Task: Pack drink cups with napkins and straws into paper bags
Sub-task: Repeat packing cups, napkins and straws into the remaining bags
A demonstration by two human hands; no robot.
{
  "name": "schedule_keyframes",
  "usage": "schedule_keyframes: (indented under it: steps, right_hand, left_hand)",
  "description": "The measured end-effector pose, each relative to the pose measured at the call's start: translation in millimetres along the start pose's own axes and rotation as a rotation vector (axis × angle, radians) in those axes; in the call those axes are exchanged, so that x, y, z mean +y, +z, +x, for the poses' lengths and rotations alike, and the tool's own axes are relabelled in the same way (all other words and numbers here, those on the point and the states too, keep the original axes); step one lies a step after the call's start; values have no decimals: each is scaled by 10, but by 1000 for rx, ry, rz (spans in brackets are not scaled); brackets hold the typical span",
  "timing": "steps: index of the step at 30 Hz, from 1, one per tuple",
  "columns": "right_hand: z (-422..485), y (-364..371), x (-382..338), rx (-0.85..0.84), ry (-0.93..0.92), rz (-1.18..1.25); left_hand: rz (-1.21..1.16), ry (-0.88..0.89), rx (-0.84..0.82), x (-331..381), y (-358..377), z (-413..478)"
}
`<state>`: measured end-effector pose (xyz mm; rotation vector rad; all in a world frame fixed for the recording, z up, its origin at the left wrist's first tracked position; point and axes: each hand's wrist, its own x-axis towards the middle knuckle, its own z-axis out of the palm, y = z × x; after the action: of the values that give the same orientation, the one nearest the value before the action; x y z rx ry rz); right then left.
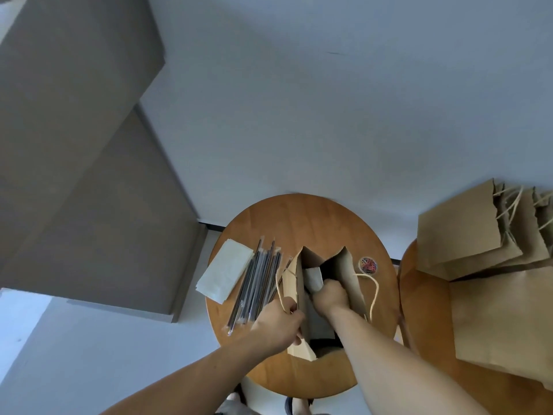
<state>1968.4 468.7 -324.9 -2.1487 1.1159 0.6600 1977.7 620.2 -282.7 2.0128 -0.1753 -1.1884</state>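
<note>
head view: at the near middle of the round wooden table (299,217) stands an open paper bag (350,274), upright, mouth up. left hand (279,323) grips the bag's left wall, fingers curled over its top edge. right hand (330,296) is inside the mouth, fingers closed round a folded white napkin (312,278) held within the bag. a dark shape lies lower in the bag; cannot tell what it is. wrapped straws (257,286) lie in a bundle just left of the bag. beside them, towards the left edge, lies a napkin stack (226,271). a small tub of coloured clips (368,264) sits near the right edge, past the bag's twine handle. on a second table (425,301) to the right lie spare paper bags (466,235).
</note>
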Motion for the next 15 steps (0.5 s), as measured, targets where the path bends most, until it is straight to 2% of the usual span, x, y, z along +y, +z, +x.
schedule_keyframes:
  steps: [5,9,15]
  right_hand:
    - [46,191,37,-4,-14,-12]
    - [16,231,51,22,-95,-142]
    - [-117,161,3,19,-115,-297]
  left_hand:
    - [-16,-15,35,-78,-27,2]
    - [5,-13,26,-84,-47,6]
    - [19,-19,57,-38,-106,7]
